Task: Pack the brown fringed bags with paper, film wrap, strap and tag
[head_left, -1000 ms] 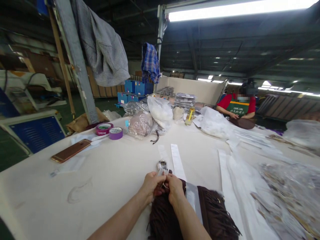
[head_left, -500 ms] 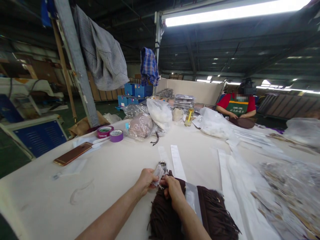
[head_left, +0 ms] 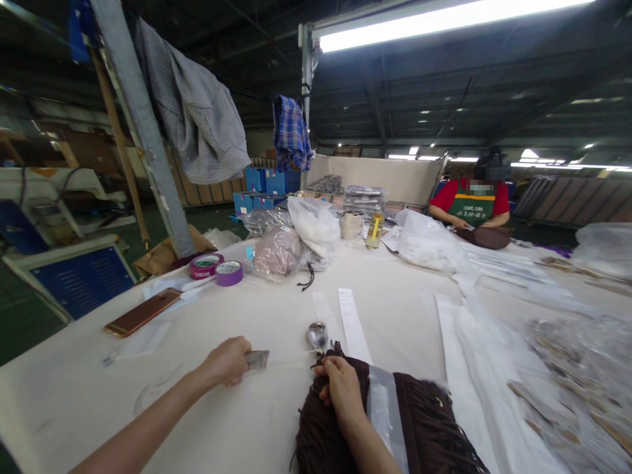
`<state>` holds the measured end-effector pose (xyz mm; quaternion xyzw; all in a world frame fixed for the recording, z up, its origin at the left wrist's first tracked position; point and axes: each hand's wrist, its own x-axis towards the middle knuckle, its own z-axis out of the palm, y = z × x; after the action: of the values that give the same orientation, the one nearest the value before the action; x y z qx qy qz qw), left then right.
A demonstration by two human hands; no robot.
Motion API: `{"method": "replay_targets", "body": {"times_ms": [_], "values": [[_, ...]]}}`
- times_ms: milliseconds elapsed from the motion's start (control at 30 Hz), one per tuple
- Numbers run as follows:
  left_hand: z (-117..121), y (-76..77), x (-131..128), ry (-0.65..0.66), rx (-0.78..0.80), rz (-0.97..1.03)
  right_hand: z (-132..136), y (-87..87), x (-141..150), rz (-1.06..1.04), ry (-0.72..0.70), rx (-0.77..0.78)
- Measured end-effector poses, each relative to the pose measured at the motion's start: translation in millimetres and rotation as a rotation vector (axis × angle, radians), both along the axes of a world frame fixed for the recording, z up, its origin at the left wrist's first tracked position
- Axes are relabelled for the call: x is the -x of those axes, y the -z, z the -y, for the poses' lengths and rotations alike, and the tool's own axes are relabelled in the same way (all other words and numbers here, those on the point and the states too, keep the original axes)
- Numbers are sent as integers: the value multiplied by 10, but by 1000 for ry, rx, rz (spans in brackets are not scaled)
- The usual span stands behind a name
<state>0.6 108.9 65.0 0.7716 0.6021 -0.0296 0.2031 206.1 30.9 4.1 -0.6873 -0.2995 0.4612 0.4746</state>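
Left hand: the left hand has moved away from the right hand since the earlier frame, fingers closed on a small translucent tag.
Right hand: pinched at the upper edge of the fringed brown bundle.
Brown bundle: lower centre-right of the frame, lying on the worktop.
Worktop: pale; phone and purple tape roll at left.
Room: grey cloth hangs upper left; tube light upper right.

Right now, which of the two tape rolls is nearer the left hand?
The purple roll, the right one in the picture: it lies closer to the left hand than the magenta roll, which sits farther left.
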Motion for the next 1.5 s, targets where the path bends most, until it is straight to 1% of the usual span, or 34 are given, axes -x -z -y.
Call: {"method": "replay_targets", "body": {"times_ms": [33,100,167,200,267,333,367,433,500,567,667,733,800,867,900,933,1000,1100,1133,1167,1200,1233,1267,1333,1367,1433,1467,1500], "values": [[10,-29,9,30,16,-21,2,-27,1,26,-10,2],[8,-83,-51,90,-42,-10,28,-116,-43,96,-41,-11],[-32,-101,-219,111,-129,63,89,-232,-173,184,-71,-56],[-65,-86,-340,103,-157,110,128,-287,-271,271,-84,-88],[-140,1,-631,61,-127,165,211,-366,-503,529,-110,-139],[-198,141,-936,-10,-96,179,281,-384,-733,781,-148,-149],[-214,215,-1074,-50,-85,180,307,-372,-829,863,-178,-138],[-224,343,-1296,-125,-73,178,336,-327,-964,917,-272,-90],[-225,422,-1428,-173,-74,174,329,-291,-1021,971,-397,-26],[-237,458,-1481,-195,-78,172,281,-295,-1015,998,-500,41],[-276,490,-1477,-211,-81,177,151,-373,-939,952,-558,85],[-290,531,-1460,-224,-93,190,59,-429,-862,961,-576,102],[-277,590,-1449,-241,-115,206,-9,-451,-773,1045,-575,117],[-240,653,-1448,-258,-137,217,-43,-431,-687,1137,-556,107],[-218,679,-1450,-264,-147,224,-50,-408,-654,1151,-542,91],[-197,699,-1454,-268,-160,232,-55,-378,-631,1136,-528,75],[-168,720,-1464,-269,-182,244,-70,-309,-620,1030,-485,61],[-157,712,-1472,-257,-198,247,-118,-196,-667,772,-376,121],[-159,704,-1471,-252,-192,247,-136,-157,-684,718,-343,141],[-163,697,-1468,-246,-185,250,-148,-118,-696,709,-316,142],[-166,690,-1464,-239,-179,253,-154,-83,-698,748,-301,114],[-170,684,-1457,-232,-172,258,-151,-53,-689,825,-291,48],[-173,681,-1450,-226,-167,265,-137,-32,-666,918,-289,-56],[-177,681,-1432,-216,-160,279,-77,-29,-593,1068,-340,-337],[-179,683,-1423,-212,-155,287,-34,-48,-551,1105,-404,-472],[-184,687,-1404,-207,-142,302,69,-122,-486,1135,-603,-710],[-186,688,-1396,-205,-135,309,123,-168,-479,1154,-712,-814],[-190,687,-1389,-203,-127,315,175,-214,-494,1186,-792,-897]]}}
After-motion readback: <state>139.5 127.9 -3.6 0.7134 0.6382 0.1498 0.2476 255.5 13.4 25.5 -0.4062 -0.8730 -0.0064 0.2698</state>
